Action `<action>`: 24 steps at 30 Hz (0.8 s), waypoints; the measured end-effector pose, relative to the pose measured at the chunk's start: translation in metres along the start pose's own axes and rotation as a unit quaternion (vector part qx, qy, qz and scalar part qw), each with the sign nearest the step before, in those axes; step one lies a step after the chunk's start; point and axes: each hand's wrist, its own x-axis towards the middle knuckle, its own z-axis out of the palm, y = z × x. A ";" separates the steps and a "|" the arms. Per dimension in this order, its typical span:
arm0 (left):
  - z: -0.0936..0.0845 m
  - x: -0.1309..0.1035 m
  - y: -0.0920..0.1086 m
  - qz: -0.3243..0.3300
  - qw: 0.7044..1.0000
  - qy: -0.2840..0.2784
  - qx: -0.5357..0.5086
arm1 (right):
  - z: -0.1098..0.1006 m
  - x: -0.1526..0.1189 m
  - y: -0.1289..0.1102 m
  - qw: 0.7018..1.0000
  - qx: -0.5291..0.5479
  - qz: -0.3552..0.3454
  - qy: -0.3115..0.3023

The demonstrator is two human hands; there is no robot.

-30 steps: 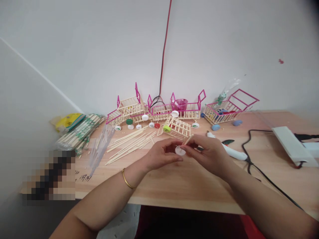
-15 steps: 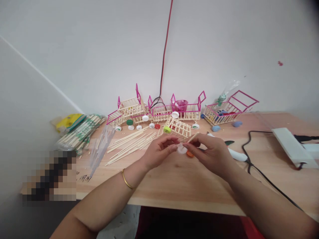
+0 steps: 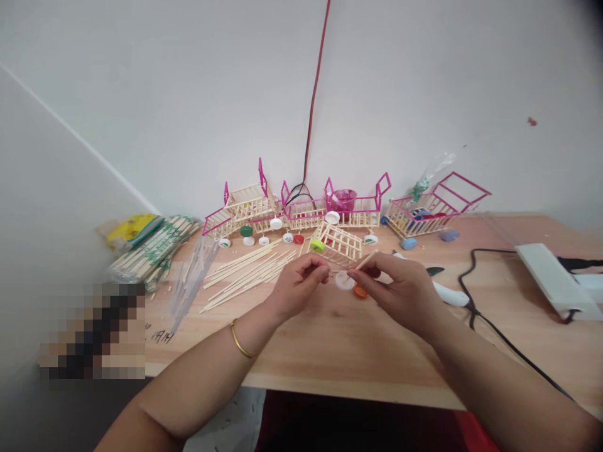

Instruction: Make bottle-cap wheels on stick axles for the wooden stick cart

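Note:
In front of me, my right hand (image 3: 398, 289) pinches a short wooden stick (image 3: 370, 257), whose lower end reaches the translucent white bottle cap (image 3: 344, 281). Whether stick and cap are joined I cannot tell. To the left of the cap is my left hand (image 3: 299, 285), thumb and fingertips pressed together; anything between them is too small to see. An orange bottle cap (image 3: 360, 291) lies under my right fingers. Just beyond both hands, a small stick-built cart frame (image 3: 342, 243) leans with a yellow-green cap (image 3: 317, 245) on it.
Loose wooden sticks (image 3: 249, 273) and clear plastic sleeves (image 3: 191, 282) lie left, near bundled chopsticks (image 3: 153, 248). Pink-trimmed stick carts (image 3: 306, 216) with cap wheels line the wall, beside a pink cup (image 3: 343, 201). A white glue gun (image 3: 450, 294) and power strip (image 3: 549, 276) are right.
My left hand has drawn slightly left, away from the translucent cap, and its fingers have closed together. The right hand keeps hold of the stick in nearly the same place.

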 end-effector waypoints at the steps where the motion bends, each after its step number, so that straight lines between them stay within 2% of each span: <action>1: 0.000 0.000 0.000 0.003 1.000 0.002 0.010 | 0.000 0.000 0.000 1.000 0.000 0.000 -0.001; 6: -0.001 -0.003 -0.001 0.022 0.998 0.018 0.055 | 0.000 0.001 -0.001 1.000 -0.008 -0.002 0.006; 16: -0.003 -0.006 -0.002 0.046 0.990 0.089 0.102 | 0.002 0.001 0.003 1.000 -0.020 -0.004 0.019; 20: -0.005 -0.007 -0.001 0.059 0.987 0.087 0.121 | 0.001 0.002 0.002 1.000 -0.018 0.004 0.021; 24: -0.002 -0.005 -0.003 0.086 0.990 0.075 0.081 | 0.001 0.001 0.002 1.000 -0.018 0.006 0.022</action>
